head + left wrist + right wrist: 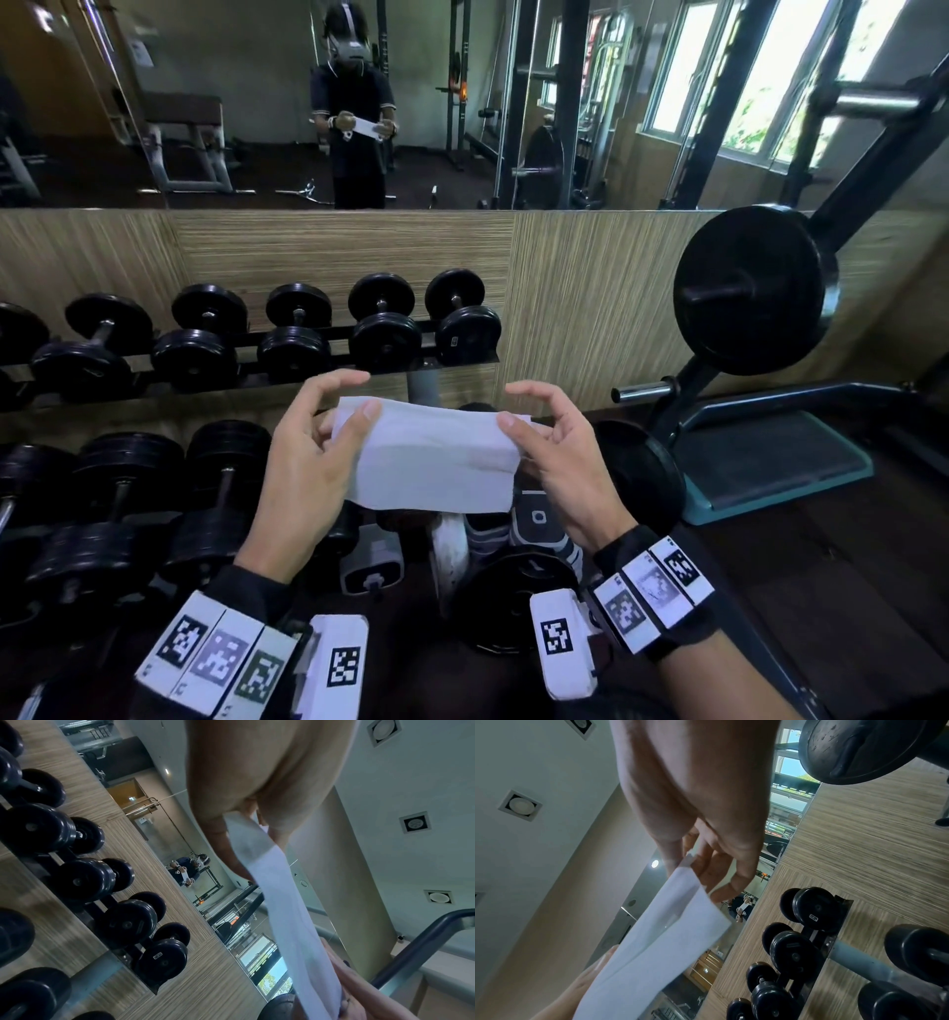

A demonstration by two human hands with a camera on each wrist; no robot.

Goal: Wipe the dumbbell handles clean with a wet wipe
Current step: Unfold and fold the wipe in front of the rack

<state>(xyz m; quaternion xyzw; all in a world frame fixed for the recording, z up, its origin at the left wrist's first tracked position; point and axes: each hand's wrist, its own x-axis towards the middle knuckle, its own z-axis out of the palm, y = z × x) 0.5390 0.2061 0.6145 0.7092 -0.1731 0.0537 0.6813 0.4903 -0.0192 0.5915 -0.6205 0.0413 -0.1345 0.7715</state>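
Observation:
A white wet wipe is stretched flat between both hands in front of the dumbbell rack. My left hand pinches its left end with thumb on top, the other fingers curled above. At the right end my right hand pinches the wipe the same way. The wipe runs diagonally in the left wrist view, and in the right wrist view the wipe shows a fold. Black dumbbells sit in a row on the upper rack shelf, with larger dumbbells on the lower shelf at left.
A mirror above the wood-panelled wall reflects the person holding the wipe. A bench with a loaded barbell plate stands at the right. A wipes pack and shoes lie below the hands, beside a dumbbell on the floor.

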